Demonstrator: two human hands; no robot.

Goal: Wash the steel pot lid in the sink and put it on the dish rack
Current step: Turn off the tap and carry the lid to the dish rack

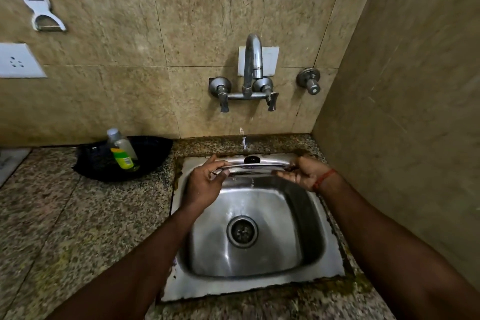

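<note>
Steel pot lid (257, 165): one, seen almost edge-on, held roughly level over the back of the sink (259, 287), under the tap (253, 60). Black knob (252, 159) faced up. A thin stream of water (243, 139) fell toward it.

Left hand (205, 182): gripped the lid's left rim, fingers curled over the top and thumb beneath.

Right hand (304, 173): held the right rim, thumb above and fingers below. Red thread (323, 179) at the wrist.

Sink: steel, set into a speckled stone surface (65, 215). Drain (242, 232) at the middle of the basin, which looked wet.

Black basket (150, 158): on the surface left of the sink, against the wall. It held one tilted clear bottle (122, 149) with a yellow-green label.

Wall fittings: white peeler (39, 0) hanging upper left, white socket (18, 61) below it, and a separate valve (309, 82) right of the tap.
</note>
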